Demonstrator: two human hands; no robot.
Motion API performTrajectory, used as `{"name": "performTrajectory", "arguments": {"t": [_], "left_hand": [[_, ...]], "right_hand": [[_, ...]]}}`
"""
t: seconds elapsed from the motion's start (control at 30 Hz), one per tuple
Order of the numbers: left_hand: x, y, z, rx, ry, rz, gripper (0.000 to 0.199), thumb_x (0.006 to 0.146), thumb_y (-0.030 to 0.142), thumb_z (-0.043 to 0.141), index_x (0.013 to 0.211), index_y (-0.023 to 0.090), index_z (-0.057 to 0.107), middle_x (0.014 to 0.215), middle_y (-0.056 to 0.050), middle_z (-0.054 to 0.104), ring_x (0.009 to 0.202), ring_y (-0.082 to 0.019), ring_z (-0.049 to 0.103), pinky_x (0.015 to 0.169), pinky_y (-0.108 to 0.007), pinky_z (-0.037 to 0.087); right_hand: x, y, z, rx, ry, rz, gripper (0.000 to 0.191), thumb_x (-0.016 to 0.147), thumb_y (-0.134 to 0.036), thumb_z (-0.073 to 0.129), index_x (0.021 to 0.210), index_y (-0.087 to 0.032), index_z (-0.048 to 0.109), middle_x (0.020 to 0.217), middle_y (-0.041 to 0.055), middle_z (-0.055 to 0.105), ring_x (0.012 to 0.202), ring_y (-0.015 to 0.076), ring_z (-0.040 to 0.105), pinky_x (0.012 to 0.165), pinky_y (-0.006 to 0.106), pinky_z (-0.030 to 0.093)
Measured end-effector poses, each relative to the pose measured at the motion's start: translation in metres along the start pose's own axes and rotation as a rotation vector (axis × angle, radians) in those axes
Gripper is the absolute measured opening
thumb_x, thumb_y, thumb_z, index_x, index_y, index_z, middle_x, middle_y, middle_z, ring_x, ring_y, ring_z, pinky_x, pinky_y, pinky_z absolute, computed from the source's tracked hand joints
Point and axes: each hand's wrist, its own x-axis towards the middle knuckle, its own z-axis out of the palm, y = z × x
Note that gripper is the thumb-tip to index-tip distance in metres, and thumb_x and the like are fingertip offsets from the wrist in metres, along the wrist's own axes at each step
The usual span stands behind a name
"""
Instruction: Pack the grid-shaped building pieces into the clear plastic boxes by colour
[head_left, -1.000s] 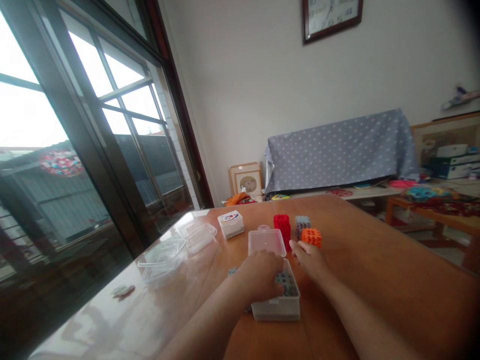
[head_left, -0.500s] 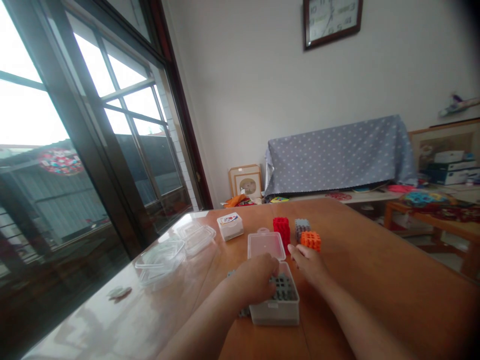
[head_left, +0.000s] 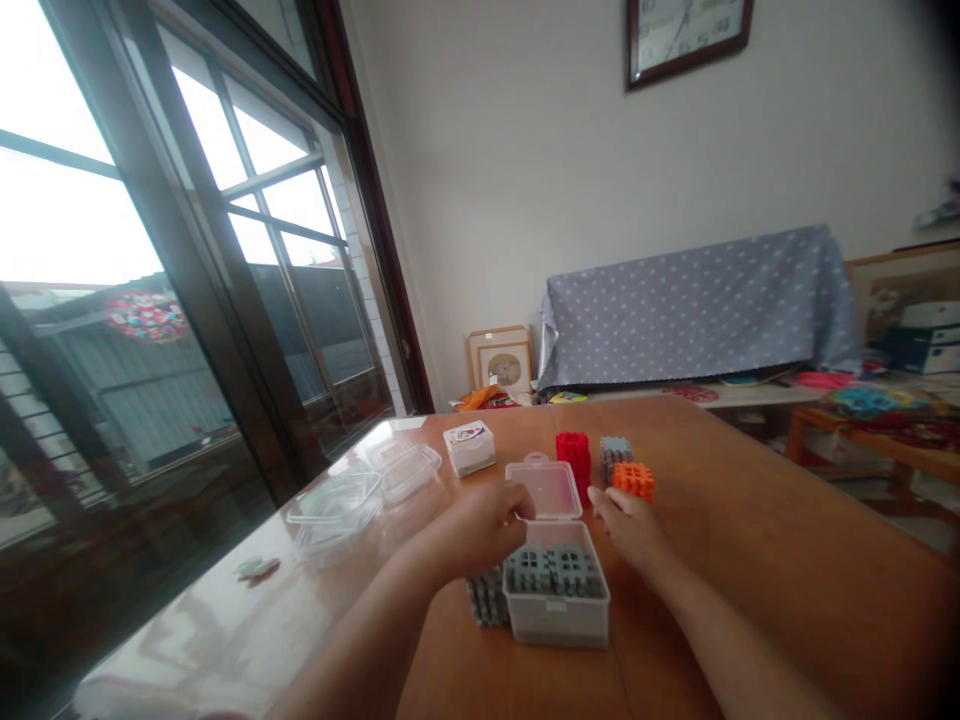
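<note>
Grey lattice-like plastic blocks [head_left: 551, 568] lie inside a translucent plastic box [head_left: 559, 622], whose hinged lid [head_left: 544, 488] is tipped back. My left hand [head_left: 480, 525] is just above the box's left rear corner, its fingers loosely curled and apart with nothing visible between them. Beyond the right rear corner is my right hand [head_left: 634, 525], fingers folded and thumb pointing up; whatever it may hold is hidden. More grey blocks [head_left: 487, 597] stand against the box's left side. Close to my right hand are a red block stack [head_left: 573, 458] and an orange one [head_left: 634, 479].
A grey block stack [head_left: 616, 455] stands behind the orange one. Left of the lid is a white box with a printed top [head_left: 470, 450]. Clear plastic containers [head_left: 337, 510] and a small pale object [head_left: 258, 570] lie along the wooden table's [head_left: 750, 540] left side.
My left hand has lifted out of the box and moved left, uncovering the grey blocks inside. My right hand stays by the right rear corner. The view has shifted slightly.
</note>
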Motion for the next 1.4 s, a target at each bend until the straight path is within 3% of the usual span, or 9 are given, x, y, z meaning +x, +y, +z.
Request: {"name": "performTrajectory", "arguments": {"t": [0.1, 0.27, 0.47, 0.67, 0.93, 1.07, 1.23, 1.4], "left_hand": [[-0.016, -0.021, -0.015, -0.008, -0.008, -0.039, 0.020, 0.084, 0.025, 0.057, 0.101, 0.022, 0.067, 0.098, -0.002, 0.070, 0.088, -0.018, 0.063, 0.077, -0.028, 0.048], [-0.037, -0.043, -0.026, 0.064, -0.096, -0.098, 0.049, 0.074, 0.041, 0.075, 0.120, 0.025, 0.065, 0.118, -0.006, 0.067, 0.105, -0.025, 0.061, 0.089, -0.034, 0.049], [-0.041, -0.041, -0.023, 0.099, -0.188, -0.052, 0.056, 0.072, 0.048, 0.078, 0.122, 0.027, 0.064, 0.119, -0.004, 0.066, 0.107, -0.026, 0.061, 0.093, -0.035, 0.048], [-0.039, -0.043, -0.018, 0.134, -0.187, -0.082, 0.065, 0.069, 0.054, 0.079, 0.123, 0.024, 0.062, 0.122, -0.007, 0.065, 0.110, -0.028, 0.060, 0.092, -0.036, 0.048], [-0.037, -0.051, -0.009, 0.112, -0.186, -0.104, 0.059, 0.069, 0.050, 0.079, 0.119, 0.023, 0.064, 0.116, -0.006, 0.065, 0.103, -0.025, 0.062, 0.091, -0.034, 0.048], [-0.038, -0.045, -0.016, 0.120, -0.138, -0.116, 0.056, 0.068, 0.047, 0.080, 0.117, 0.024, 0.064, 0.114, -0.005, 0.065, 0.102, -0.025, 0.060, 0.087, -0.034, 0.048], [-0.030, -0.024, -0.025, 0.129, -0.056, -0.066, 0.051, 0.070, 0.044, 0.079, 0.115, 0.025, 0.063, 0.114, -0.005, 0.064, 0.102, -0.025, 0.059, 0.085, -0.034, 0.046], [-0.013, -0.001, -0.012, 0.115, -0.014, 0.051, 0.049, 0.072, 0.046, 0.079, 0.114, 0.026, 0.064, 0.117, -0.005, 0.062, 0.110, -0.028, 0.056, 0.092, -0.038, 0.044]], "right_hand": [[-0.001, -0.001, -0.001, 0.005, -0.013, -0.004, 0.050, 0.093, -0.063, 0.043, 0.065, -0.022, 0.053, 0.056, -0.0032, 0.052, 0.055, 0.0154, 0.047, 0.055, 0.028, 0.031], [0.000, 0.002, 0.000, 0.015, -0.030, -0.003, 0.050, 0.092, -0.063, 0.044, 0.066, -0.022, 0.054, 0.057, -0.0034, 0.053, 0.056, 0.0156, 0.049, 0.055, 0.028, 0.032], [0.000, 0.006, 0.000, -0.013, -0.027, 0.006, 0.051, 0.091, -0.065, 0.044, 0.065, -0.022, 0.054, 0.058, -0.0030, 0.054, 0.057, 0.0163, 0.049, 0.057, 0.029, 0.034], [-0.001, 0.004, -0.002, -0.024, -0.045, 0.012, 0.051, 0.091, -0.065, 0.043, 0.065, -0.022, 0.055, 0.058, -0.0020, 0.054, 0.058, 0.0169, 0.050, 0.056, 0.029, 0.033], [0.000, 0.008, 0.000, -0.001, -0.059, 0.015, 0.050, 0.091, -0.065, 0.044, 0.065, -0.022, 0.053, 0.058, -0.0028, 0.053, 0.057, 0.0162, 0.049, 0.057, 0.029, 0.034], [-0.002, 0.004, 0.000, -0.015, -0.057, 0.023, 0.051, 0.090, -0.065, 0.043, 0.064, -0.022, 0.053, 0.058, -0.0024, 0.053, 0.057, 0.0165, 0.049, 0.057, 0.029, 0.034], [-0.003, -0.002, -0.001, -0.037, -0.049, 0.023, 0.050, 0.090, -0.064, 0.043, 0.063, -0.022, 0.051, 0.057, -0.0024, 0.053, 0.057, 0.0165, 0.049, 0.055, 0.028, 0.033], [-0.001, 0.001, -0.001, -0.011, -0.041, 0.029, 0.052, 0.089, -0.067, 0.043, 0.064, -0.023, 0.052, 0.057, -0.0019, 0.054, 0.056, 0.0164, 0.048, 0.055, 0.029, 0.033]]}}
